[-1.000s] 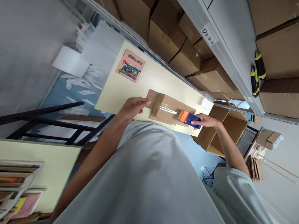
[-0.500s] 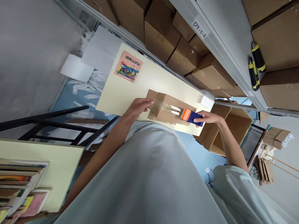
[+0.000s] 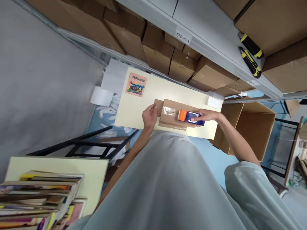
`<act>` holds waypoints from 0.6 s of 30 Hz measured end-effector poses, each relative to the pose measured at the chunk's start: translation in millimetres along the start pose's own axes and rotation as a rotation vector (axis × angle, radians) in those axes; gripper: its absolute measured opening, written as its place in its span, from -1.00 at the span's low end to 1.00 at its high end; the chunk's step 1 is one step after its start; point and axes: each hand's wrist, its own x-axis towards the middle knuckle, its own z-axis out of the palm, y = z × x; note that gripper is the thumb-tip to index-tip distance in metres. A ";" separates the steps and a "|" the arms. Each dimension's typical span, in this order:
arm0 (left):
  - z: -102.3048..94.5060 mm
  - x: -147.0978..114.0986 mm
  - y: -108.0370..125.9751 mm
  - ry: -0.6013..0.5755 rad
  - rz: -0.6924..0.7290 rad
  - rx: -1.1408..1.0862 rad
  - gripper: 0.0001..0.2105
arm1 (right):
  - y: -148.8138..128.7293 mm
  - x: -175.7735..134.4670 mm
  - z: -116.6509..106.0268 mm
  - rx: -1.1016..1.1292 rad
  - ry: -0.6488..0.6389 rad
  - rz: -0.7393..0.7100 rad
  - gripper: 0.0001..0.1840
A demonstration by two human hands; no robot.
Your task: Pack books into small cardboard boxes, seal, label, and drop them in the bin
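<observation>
Right hand (image 3: 205, 115) fingers gripped blue-and-orange tape dispenser (image 3: 188, 116) over taped carton (image 3: 171, 117); left hand (image 3: 149, 117) at flap (image 3: 159, 108), fingers curled together, couldn't tell if pinching it

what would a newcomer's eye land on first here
Probably the orange-and-blue tool in the right hand, at the taped cardboard parcel on the pale table. Next, likely the pink booklet near the table's left end, then two yellow-and-black cutters on the shelf at upper right.
</observation>
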 end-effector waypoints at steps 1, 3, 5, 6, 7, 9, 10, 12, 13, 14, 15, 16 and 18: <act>0.1 -6.3 2.7 -0.014 0.081 0.013 -0.70 | 1.5 -0.1 0.2 -0.010 -0.002 -0.014 -0.37; 2.5 -19.0 8.0 -0.061 0.202 0.095 -0.61 | 4.2 -0.1 1.2 -0.018 0.004 -0.043 -0.37; 7.8 -28.5 11.6 -0.081 0.253 0.228 -0.55 | 5.7 0.1 2.9 -0.019 0.014 -0.063 -0.36; 11.2 -31.4 12.3 -0.075 0.265 0.286 -0.54 | 5.8 0.2 3.9 -0.022 0.019 -0.070 -0.35; 14.6 -33.1 12.1 -0.064 0.272 0.329 -0.55 | 5.5 0.2 4.9 -0.024 0.024 -0.072 -0.34; 20.7 -33.8 9.6 -0.047 0.285 0.366 -0.57 | 4.5 -0.3 6.4 -0.026 0.033 -0.067 -0.33; 23.1 -33.3 7.7 -0.044 0.292 0.364 -0.56 | 4.0 -1.0 6.9 -0.025 0.037 -0.063 -0.32; 26.3 -31.7 3.7 -0.045 0.307 0.336 -0.54 | 3.6 -3.1 7.3 -0.014 0.036 -0.059 -0.32; 27.3 -30.9 2.0 -0.045 0.311 0.320 -0.53 | 3.7 -4.6 7.4 -0.007 0.032 -0.062 -0.33; 27.9 -30.2 0.7 -0.043 0.313 0.307 -0.53 | 4.0 -6.1 7.6 -0.001 0.032 -0.068 -0.33; 28.3 -29.7 -0.1 -0.042 0.313 0.300 -0.53 | 4.2 -7.7 8.0 0.005 0.038 -0.072 -0.33; 28.6 -29.2 -0.6 -0.041 0.316 0.297 -0.54 | 4.1 -9.1 8.5 0.008 0.045 -0.075 -0.33; 29.0 -28.6 -0.9 -0.040 0.327 0.300 -0.56 | 3.1 -11.3 10.1 0.006 0.060 -0.069 -0.32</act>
